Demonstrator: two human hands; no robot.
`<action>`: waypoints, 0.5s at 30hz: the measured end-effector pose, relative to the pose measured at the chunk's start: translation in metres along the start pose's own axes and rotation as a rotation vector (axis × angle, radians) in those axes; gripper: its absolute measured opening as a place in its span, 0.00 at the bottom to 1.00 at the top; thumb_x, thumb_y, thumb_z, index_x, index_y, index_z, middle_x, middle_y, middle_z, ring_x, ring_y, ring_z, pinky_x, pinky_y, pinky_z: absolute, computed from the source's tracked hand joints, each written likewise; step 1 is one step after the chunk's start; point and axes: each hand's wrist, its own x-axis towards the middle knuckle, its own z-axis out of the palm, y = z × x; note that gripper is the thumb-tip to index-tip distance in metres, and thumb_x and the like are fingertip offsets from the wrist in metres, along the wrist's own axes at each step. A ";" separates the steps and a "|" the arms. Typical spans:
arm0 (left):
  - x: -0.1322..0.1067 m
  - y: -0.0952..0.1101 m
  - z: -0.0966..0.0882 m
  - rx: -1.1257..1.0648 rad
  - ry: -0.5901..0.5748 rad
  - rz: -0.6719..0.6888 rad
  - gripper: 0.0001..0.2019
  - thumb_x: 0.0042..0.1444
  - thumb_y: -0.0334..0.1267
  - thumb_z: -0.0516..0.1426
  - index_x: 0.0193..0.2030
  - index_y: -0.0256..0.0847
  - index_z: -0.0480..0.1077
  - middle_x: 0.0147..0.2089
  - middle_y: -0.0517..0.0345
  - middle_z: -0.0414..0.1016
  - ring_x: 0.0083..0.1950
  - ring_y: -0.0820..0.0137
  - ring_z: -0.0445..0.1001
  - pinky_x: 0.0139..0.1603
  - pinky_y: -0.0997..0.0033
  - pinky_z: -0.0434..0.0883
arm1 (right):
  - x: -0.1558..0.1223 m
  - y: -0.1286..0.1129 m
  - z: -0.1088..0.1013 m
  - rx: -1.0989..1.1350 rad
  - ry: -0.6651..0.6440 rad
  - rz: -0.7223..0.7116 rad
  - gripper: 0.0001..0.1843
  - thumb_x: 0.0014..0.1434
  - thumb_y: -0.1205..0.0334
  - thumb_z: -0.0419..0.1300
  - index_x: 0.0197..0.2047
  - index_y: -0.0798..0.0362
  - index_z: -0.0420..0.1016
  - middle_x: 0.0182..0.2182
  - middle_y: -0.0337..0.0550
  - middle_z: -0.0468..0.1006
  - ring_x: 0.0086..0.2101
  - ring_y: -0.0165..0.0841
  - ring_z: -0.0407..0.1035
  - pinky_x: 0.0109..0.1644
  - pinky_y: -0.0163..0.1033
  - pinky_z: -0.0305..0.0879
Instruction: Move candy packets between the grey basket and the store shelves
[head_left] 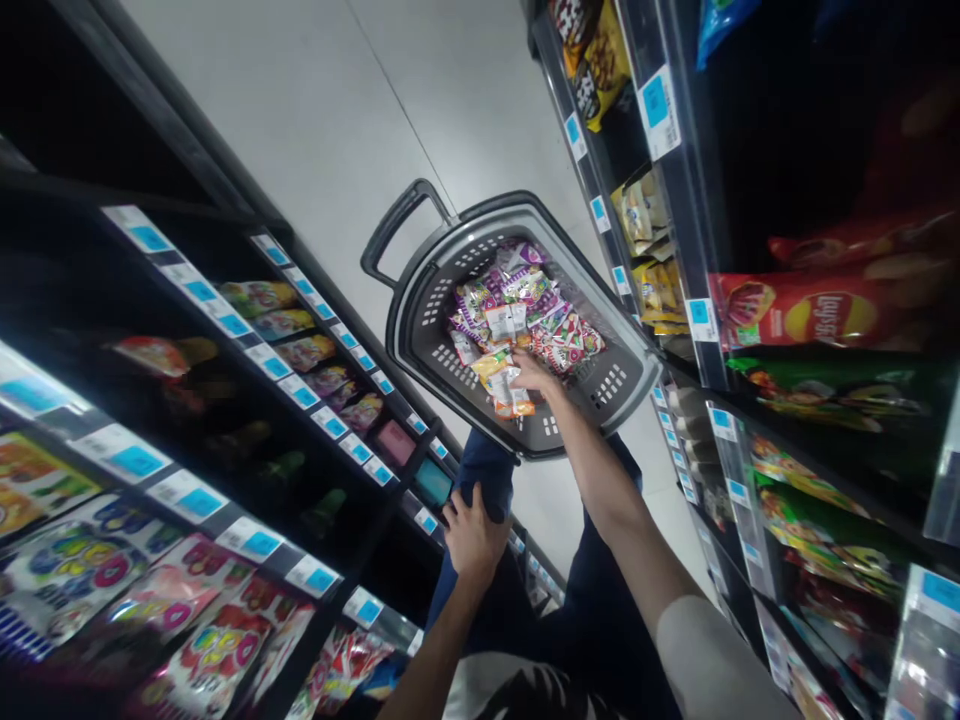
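My right hand (534, 374) reaches down into a grey shopping basket (626, 385), its fingers closed on the edge of a yellow, white and orange snack packet (504, 382). Beneath and beyond it lies a pile of small packets, among them purple striped ones (551, 300) and a red and white one (566, 343). My left hand (475, 532) rests on my left knee with its fingers apart and holds nothing. The fingertips of my right hand are partly hidden against the packet.
The basket's black handle (397, 225) sticks out over the pale floor (300, 110). Shelves with price tags and candy bags (214, 650) rise close on the left. On the right, shelves carry chip bags, including a red one (810, 310).
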 end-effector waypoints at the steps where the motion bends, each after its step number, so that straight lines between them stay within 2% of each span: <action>1: 0.000 -0.001 -0.001 0.000 0.002 0.004 0.34 0.53 0.50 0.64 0.66 0.43 0.66 0.60 0.41 0.63 0.56 0.49 0.66 0.43 0.55 0.76 | 0.004 -0.003 0.000 -0.063 -0.005 -0.008 0.33 0.42 0.79 0.67 0.54 0.57 0.76 0.63 0.51 0.68 0.63 0.43 0.61 0.68 0.39 0.58; 4: 0.001 -0.003 -0.003 0.007 0.001 0.010 0.33 0.54 0.50 0.63 0.66 0.44 0.66 0.60 0.41 0.63 0.56 0.49 0.66 0.42 0.57 0.76 | 0.012 -0.004 -0.002 -0.220 -0.014 0.015 0.38 0.43 0.82 0.67 0.59 0.60 0.73 0.64 0.57 0.66 0.63 0.48 0.61 0.70 0.46 0.57; 7: 0.003 -0.005 -0.003 0.013 0.008 0.010 0.32 0.55 0.50 0.62 0.66 0.44 0.66 0.60 0.41 0.63 0.56 0.49 0.66 0.42 0.57 0.76 | 0.013 0.003 -0.003 -0.312 -0.020 0.026 0.41 0.45 0.84 0.65 0.64 0.60 0.68 0.65 0.59 0.65 0.64 0.47 0.60 0.71 0.47 0.55; 9: 0.005 -0.007 -0.003 0.013 0.012 0.013 0.33 0.55 0.51 0.62 0.66 0.44 0.66 0.60 0.40 0.63 0.56 0.49 0.66 0.42 0.57 0.75 | 0.010 0.010 -0.004 -0.334 -0.032 0.032 0.36 0.49 0.82 0.66 0.62 0.61 0.69 0.63 0.59 0.68 0.63 0.46 0.62 0.70 0.48 0.56; 13: 0.010 -0.016 -0.007 0.024 -0.003 0.027 0.34 0.54 0.51 0.63 0.67 0.44 0.65 0.60 0.40 0.63 0.55 0.49 0.66 0.42 0.57 0.75 | -0.002 0.019 -0.003 -0.275 -0.024 0.088 0.17 0.60 0.65 0.68 0.52 0.60 0.75 0.52 0.54 0.76 0.55 0.44 0.70 0.63 0.54 0.65; 15: 0.011 -0.020 -0.010 0.024 -0.008 0.048 0.35 0.53 0.49 0.64 0.67 0.44 0.65 0.60 0.40 0.63 0.55 0.50 0.66 0.42 0.58 0.75 | -0.010 0.022 -0.002 -0.178 0.029 0.101 0.15 0.63 0.58 0.67 0.49 0.58 0.76 0.49 0.52 0.77 0.52 0.42 0.72 0.61 0.53 0.67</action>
